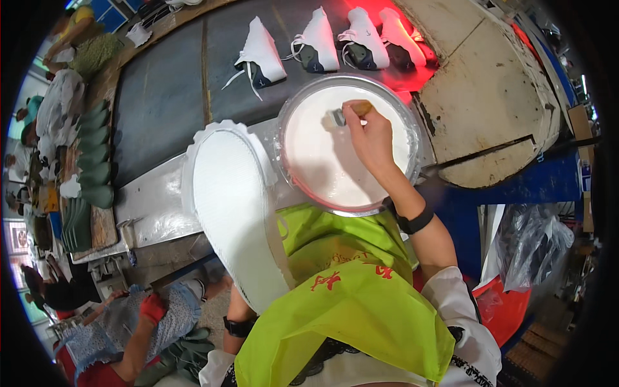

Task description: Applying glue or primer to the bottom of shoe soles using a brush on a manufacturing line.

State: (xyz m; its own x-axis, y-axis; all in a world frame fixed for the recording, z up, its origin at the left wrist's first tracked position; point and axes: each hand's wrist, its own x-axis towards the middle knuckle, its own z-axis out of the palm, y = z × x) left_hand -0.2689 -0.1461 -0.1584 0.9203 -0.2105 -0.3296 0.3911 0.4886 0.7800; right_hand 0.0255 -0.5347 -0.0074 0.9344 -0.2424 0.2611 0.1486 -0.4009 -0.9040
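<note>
A large white shoe sole (235, 187) with a scalloped rim around its toe is held up close in front of me. My left forearm, with a dark wristband, runs behind it; the sole hides my left hand's fingers. My right hand (369, 137) pinches a small brush (362, 107) with a wooden handle. The brush's greyish end is over a round basin (412, 145) of white liquid (316, 155). Clear plastic film lines the basin's rim.
Several white-and-dark shoes (317, 42) with laces stand on a dark conveyor belt (161, 84), beside a red glow. A worn beige machine cover (490, 97) is at right. Green soles (94, 155) line a bench at left. A co-worker wearing a red glove (153, 308) works at lower left.
</note>
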